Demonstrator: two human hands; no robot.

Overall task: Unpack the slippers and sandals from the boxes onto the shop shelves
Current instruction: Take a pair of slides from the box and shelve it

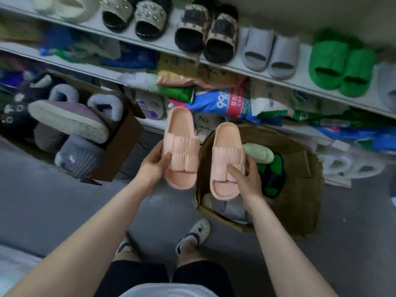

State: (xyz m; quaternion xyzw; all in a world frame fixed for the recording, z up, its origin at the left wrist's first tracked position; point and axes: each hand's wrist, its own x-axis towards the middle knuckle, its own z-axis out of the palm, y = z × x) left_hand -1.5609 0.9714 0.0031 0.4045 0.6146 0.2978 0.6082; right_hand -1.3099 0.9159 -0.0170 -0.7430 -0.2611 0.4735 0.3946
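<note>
Fingers (234, 170) of the right hand (249, 181) lie curled over the ruffled strap of one pink slipper (226, 142), with the rest of the hand wrapped round its outer edge. The left hand (153, 168) grips the matching pink slipper (182, 127) the same way, thumb on the strap and fingers under the sole. Each hand is closed on its own shoe, and the two shoes are held side by side, close but apart.

Both slippers are off the floor. The right one hangs over the open brown box (300, 185), where a pale green slipper (258, 153) and a bright green pair (273, 179) lie inside. The left one is clear of the box and sits higher in the view, so it looks nearer the shelving.

Each slipper's long axis runs away from the person, heel end toward the shelves and toe opening toward the body. That matches the pairs on the display shelf (303, 80), which lies up and ahead of both hands. The grey slides (270, 52) and green slides (340, 67) there face toe-out as well, so no turning seems needed, only a lift forward and up.

A free place for this pair cannot be made out; the visible stretch is filled, and its right end is blurred. A second box (120, 151) of plush slippers stands to the left.
</note>
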